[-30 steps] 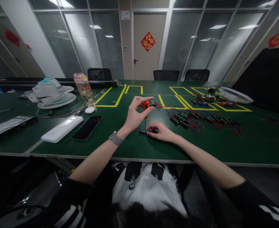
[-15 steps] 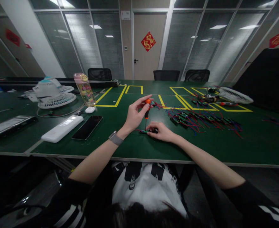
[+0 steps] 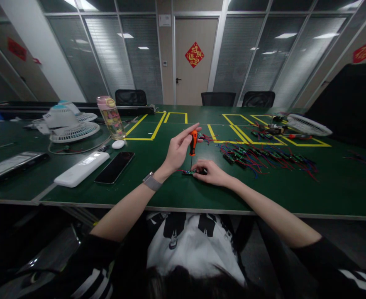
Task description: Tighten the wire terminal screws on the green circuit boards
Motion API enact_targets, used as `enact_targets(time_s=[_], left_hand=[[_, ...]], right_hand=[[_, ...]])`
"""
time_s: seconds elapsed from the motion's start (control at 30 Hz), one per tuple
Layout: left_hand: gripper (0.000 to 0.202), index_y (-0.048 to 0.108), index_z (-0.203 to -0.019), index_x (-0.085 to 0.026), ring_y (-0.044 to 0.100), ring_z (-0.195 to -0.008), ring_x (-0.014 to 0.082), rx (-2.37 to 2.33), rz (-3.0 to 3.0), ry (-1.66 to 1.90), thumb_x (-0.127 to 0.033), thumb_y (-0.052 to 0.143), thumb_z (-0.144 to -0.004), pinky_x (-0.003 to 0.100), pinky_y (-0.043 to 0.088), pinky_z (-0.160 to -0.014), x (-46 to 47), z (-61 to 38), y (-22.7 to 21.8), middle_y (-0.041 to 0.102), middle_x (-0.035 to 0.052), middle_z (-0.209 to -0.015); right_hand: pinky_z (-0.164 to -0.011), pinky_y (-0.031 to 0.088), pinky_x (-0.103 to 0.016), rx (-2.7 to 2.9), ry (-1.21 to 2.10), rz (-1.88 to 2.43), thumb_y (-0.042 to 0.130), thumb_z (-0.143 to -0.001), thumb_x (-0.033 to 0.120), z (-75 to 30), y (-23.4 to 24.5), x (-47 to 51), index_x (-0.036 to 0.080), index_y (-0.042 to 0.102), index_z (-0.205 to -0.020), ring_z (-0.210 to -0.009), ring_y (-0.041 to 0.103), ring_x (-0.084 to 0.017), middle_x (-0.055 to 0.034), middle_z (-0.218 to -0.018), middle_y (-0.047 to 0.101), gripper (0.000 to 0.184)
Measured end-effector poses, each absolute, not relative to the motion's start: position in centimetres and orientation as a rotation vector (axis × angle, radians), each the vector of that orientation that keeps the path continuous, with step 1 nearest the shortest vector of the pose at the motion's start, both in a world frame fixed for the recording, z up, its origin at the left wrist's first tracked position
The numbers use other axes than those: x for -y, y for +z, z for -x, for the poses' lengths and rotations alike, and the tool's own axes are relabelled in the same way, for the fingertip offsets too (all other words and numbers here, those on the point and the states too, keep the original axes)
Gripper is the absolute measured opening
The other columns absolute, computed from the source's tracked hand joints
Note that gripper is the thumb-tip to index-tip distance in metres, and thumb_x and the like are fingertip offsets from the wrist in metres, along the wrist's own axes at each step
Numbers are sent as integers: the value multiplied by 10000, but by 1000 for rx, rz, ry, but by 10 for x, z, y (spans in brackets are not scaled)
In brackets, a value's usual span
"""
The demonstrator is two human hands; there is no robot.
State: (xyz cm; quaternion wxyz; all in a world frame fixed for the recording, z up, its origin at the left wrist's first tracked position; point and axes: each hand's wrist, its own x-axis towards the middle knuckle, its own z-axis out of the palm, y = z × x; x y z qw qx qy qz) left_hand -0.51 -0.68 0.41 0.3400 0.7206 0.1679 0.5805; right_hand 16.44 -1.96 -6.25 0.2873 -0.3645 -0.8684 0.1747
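Note:
My left hand (image 3: 178,150) pinches the orange handle of a small screwdriver (image 3: 193,146) that stands upright, its tip on a small green circuit board (image 3: 188,172) with red and blue wires. My right hand (image 3: 210,171) lies on the green table (image 3: 170,191) and presses that board down with curled fingers. A grey watch sits on my left wrist.
A heap of similar wired boards (image 3: 264,158) lies to the right, with a white fan (image 3: 309,124) behind it. On the left are a black phone (image 3: 114,167), a white power bank (image 3: 81,168), a pink bottle (image 3: 111,117), a white fan (image 3: 69,124) and a tablet (image 3: 11,164).
My left fingers have shifted round the screwdriver handle, from a pinch on its top to fingers stretched along it. The right hand and the board have stayed put.

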Motion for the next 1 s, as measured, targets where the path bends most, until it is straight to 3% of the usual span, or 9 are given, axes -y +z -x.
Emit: enact_targets(time_s=[0.17, 0.3, 0.5, 0.57, 0.8, 1.0], left_hand=[[329, 589, -1217, -223, 664, -851, 138, -494, -1899, 1532, -295, 517, -904, 275, 545, -766, 7, 3, 2, 671, 65, -1102], [303, 660, -1106, -257, 601, -857, 122, -582, -2002, 1663, -331, 660, -812, 256, 518, -779, 4, 4, 0, 624, 36, -1012], [310, 622, -1181, -260, 594, -1041, 157, -532, -2006, 1595, -248, 448, -924, 321, 495, -911, 4, 6, 3, 603, 55, -1199], [335, 586, -1228, -252, 633, -994, 161, -469, -1946, 1541, -241, 432, -931, 337, 516, -892, 6, 5, 4, 620, 64, -1220], [333, 591, -1209, -218, 675, -881, 159, -492, -1880, 1535, -287, 549, -885, 305, 556, -785, 9, 3, 3, 666, 75, -1150], [302, 663, -1079, -240, 608, -900, 133, -628, -2042, 1727, -316, 689, -787, 274, 509, -824, 4, 5, 1, 635, 38, -1024]], right_hand=[[-607, 389, -232, 2315, 466, 975, 614, -780, 161, -164, -62, 20, 140, 678, -889, -650, 492, -119, -5, -710, 537, 129], [-600, 390, -230, 2307, 474, 974, 611, -781, 166, -164, -62, 20, 146, 676, -892, -637, 489, -117, -2, -707, 536, 129], [-608, 393, -233, 2314, 462, 975, 614, -784, 175, -164, -62, 20, 152, 680, -891, -643, 499, -120, -7, -715, 556, 128], [-608, 392, -232, 2316, 457, 973, 616, -783, 172, -164, -62, 20, 153, 679, -892, -640, 497, -118, -6, -717, 557, 127], [-613, 392, -233, 2320, 463, 975, 619, -778, 160, -164, -61, 21, 147, 679, -888, -654, 502, -121, -6, -717, 550, 126], [-612, 392, -234, 2322, 467, 980, 618, -780, 162, -164, -62, 20, 154, 679, -895, -650, 496, -121, -5, -719, 551, 130]])
